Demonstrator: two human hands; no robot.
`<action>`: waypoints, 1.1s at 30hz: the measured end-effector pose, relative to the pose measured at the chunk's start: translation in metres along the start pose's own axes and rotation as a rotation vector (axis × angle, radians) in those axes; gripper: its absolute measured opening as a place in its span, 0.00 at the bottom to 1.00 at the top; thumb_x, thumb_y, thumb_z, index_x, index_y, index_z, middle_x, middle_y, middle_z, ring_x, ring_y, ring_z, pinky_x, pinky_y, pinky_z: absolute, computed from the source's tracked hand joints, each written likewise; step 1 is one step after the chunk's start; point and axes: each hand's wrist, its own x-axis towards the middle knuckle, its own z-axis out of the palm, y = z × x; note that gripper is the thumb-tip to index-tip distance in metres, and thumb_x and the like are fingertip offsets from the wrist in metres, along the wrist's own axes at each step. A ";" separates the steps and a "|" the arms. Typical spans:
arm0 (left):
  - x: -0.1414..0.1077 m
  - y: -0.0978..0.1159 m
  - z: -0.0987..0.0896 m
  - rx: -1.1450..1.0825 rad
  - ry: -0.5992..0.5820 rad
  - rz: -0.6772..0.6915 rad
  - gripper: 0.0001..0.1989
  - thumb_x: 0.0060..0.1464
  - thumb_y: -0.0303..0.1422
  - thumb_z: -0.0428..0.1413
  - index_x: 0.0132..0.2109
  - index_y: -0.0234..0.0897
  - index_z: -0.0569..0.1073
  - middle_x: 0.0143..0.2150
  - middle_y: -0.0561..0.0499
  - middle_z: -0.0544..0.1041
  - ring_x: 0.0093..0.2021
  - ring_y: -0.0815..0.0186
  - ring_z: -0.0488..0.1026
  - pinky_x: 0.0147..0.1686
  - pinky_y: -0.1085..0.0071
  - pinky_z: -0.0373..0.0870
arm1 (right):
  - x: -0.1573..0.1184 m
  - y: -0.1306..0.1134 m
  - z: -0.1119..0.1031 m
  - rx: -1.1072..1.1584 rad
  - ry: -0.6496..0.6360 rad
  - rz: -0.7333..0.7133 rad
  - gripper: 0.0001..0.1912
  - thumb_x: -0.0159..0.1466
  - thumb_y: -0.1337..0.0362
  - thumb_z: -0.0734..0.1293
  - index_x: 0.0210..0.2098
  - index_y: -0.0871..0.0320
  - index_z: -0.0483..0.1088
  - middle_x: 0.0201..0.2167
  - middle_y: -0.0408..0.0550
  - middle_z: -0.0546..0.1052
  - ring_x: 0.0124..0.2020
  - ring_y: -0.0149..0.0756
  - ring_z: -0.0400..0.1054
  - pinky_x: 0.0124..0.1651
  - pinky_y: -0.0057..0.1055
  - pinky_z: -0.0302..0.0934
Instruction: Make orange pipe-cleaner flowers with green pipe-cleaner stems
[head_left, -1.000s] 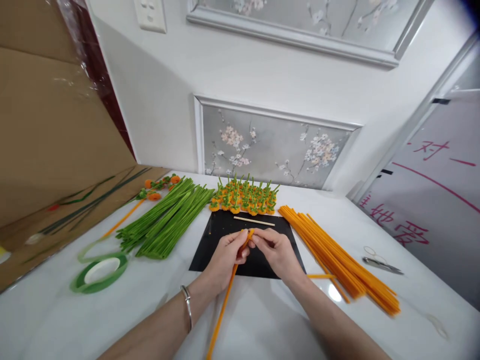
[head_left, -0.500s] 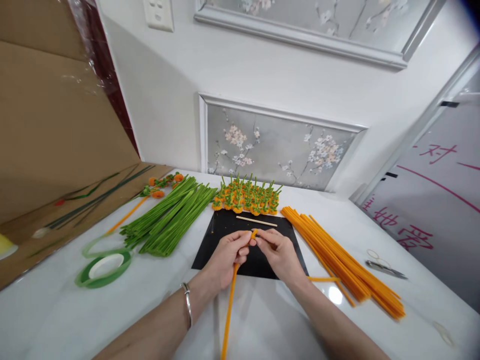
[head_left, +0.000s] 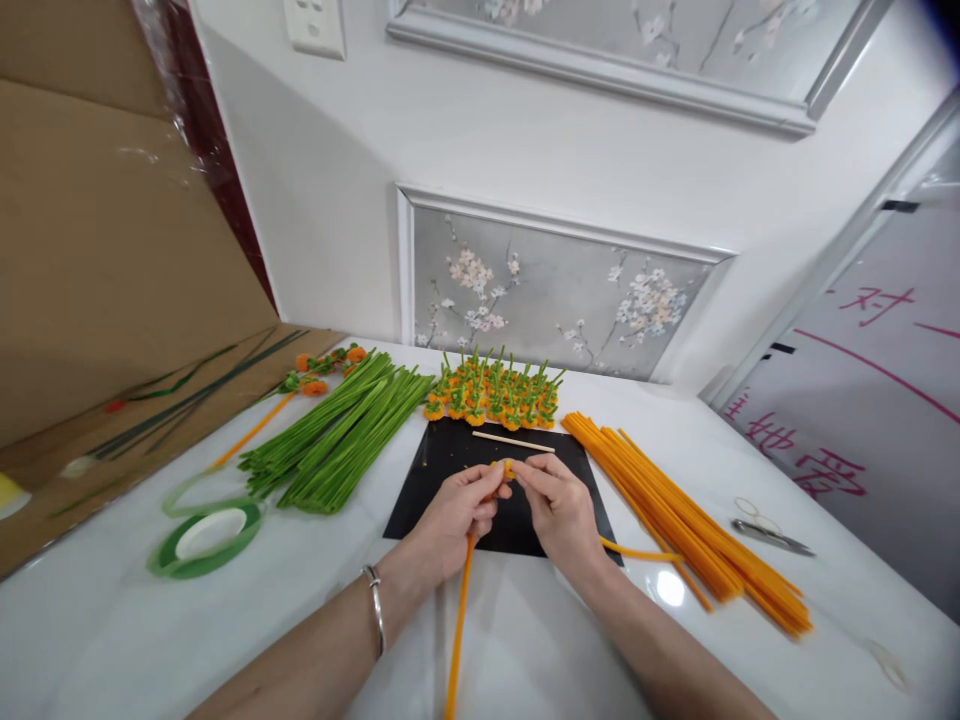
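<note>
Over a black mat (head_left: 416,500), my left hand (head_left: 461,508) pinches an orange pipe cleaner (head_left: 460,625), whose long tail hangs down toward the near edge. A small curled part of it shows between my fingertips. From the other side, the thumb and fingers of my right hand (head_left: 553,500) are closed on that same curled part. Beyond the hands, a thin pale stick (head_left: 514,442) lies across the mat. Behind it stand several small orange flowers with green stems (head_left: 491,390). How the strand is wound is mostly hidden by the fingers.
Green pipe cleaners (head_left: 337,440) lie left of the mat, beside a roll of green tape (head_left: 251,525). On the right is a bundle of orange pipe cleaners (head_left: 690,525), with scissors (head_left: 772,537) further right. Finished-looking orange flowers (head_left: 313,387) rest at the back left.
My right hand has turned and shifted slightly at the curled part, its fingers now higher and more bunched. The left hand has hardly moved and keeps its hold.
</note>
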 end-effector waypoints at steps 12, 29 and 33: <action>-0.002 0.011 -0.003 -0.045 -0.092 -0.043 0.12 0.52 0.36 0.59 0.30 0.29 0.72 0.25 0.54 0.68 0.15 0.83 0.47 0.14 0.82 0.38 | 0.003 -0.010 -0.014 -0.614 0.012 -0.389 0.20 0.67 0.73 0.58 0.48 0.47 0.75 0.36 0.45 0.78 0.29 0.31 0.67 0.30 0.30 0.52; 0.016 0.002 -0.007 0.587 -0.075 0.247 0.12 0.50 0.36 0.56 0.26 0.31 0.73 0.20 0.54 0.67 0.18 0.76 0.53 0.19 0.76 0.47 | 0.014 0.008 -0.012 -0.395 -0.347 -0.218 0.26 0.65 0.75 0.55 0.59 0.49 0.63 0.51 0.49 0.73 0.46 0.36 0.71 0.44 0.31 0.65; 0.018 -0.001 -0.011 0.640 -0.077 0.253 0.12 0.51 0.36 0.54 0.26 0.31 0.73 0.17 0.57 0.62 0.18 0.76 0.51 0.19 0.76 0.47 | 0.016 0.010 -0.008 -0.449 -0.378 -0.232 0.20 0.66 0.74 0.56 0.56 0.57 0.65 0.48 0.53 0.75 0.45 0.39 0.71 0.43 0.33 0.65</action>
